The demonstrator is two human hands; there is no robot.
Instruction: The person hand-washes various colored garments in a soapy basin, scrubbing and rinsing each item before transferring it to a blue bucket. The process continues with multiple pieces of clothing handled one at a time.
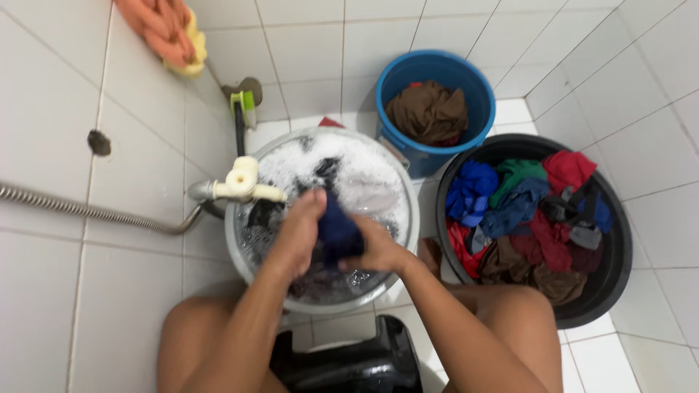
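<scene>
Both hands are down in the grey wash basin [240, 251] in the middle of the frame, which is full of suds and dark water. The left hand [297, 234] is curled around one side of a dark blue garment [337, 231], fingers closed on the cloth, and the right hand [378, 247] is clamped on the other side, so the wet fabric is bunched up between them just above the foam.

A cream-coloured tap [244, 182] sticks out over the basin's left rim, with a metal hose [80, 209] running off toward the left edge. Upper middle there's a blue bucket [466, 80] holding a brown piece of clothing [429, 113]. On the right sits a big black tub [615, 269] piled with mixed laundry in blue, green, red and brown. A black stool [364, 360] shows at the bottom centre, between the person's knees. An orange and yellow cloth [167, 33] hangs at the upper left on the white tiled wall.
</scene>
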